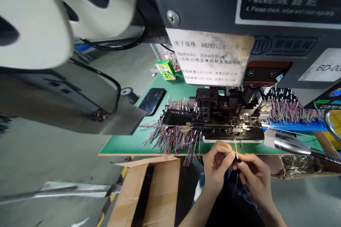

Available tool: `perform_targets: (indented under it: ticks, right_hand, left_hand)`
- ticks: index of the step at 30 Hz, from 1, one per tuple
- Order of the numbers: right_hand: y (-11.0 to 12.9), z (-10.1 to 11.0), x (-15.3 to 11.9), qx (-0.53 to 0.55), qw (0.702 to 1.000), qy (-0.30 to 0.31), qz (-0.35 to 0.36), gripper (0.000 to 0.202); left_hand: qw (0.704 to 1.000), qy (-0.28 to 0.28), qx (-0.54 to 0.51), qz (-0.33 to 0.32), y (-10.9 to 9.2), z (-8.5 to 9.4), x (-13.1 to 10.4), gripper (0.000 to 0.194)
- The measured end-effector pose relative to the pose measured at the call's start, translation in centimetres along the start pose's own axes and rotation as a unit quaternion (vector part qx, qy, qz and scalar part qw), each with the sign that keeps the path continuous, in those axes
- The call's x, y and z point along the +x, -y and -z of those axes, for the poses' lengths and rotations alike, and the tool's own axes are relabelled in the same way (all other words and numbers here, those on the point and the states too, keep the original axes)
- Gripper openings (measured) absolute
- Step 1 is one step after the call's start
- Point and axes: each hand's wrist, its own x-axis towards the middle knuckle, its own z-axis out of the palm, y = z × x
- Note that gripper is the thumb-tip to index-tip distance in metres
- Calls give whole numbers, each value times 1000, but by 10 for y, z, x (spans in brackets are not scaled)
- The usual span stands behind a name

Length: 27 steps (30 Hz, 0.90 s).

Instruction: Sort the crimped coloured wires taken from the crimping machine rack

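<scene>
Close together, the left hand [218, 166] and right hand [253, 170] pinch a thin cable [238, 160], its yellow wires [236, 144] pointing toward the black machine [207, 102] on the green table [119, 144]

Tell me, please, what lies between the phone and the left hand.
In the head view, bunched coloured wires lie between the phone and the left hand.

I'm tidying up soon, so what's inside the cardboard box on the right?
Tangled, shiny, thin strands show inside the cardboard box. Whatever lies beneath them is covered, so I can't tell.
</scene>
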Motion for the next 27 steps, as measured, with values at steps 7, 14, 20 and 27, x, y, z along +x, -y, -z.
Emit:
perform_targets:
  ticks: [7,14,20,27]
  right_hand:
    - [-1,3,2,50,998,32,-8,12]
    - [0,-1,2,26,999,20,1,12]
    - [1,2,8,-98,988,10,121,20]
    - [1,2,14,-175,969,3,176,14]
  left_hand:
    - [992,43,-111,47,1,-6,4,13]
    - [999,21,-29,-1,0,-2,1,14]
    - [996,9,79,-26,-3,2,3,15]
    - [996,11,84,26,-2,4,5,23]
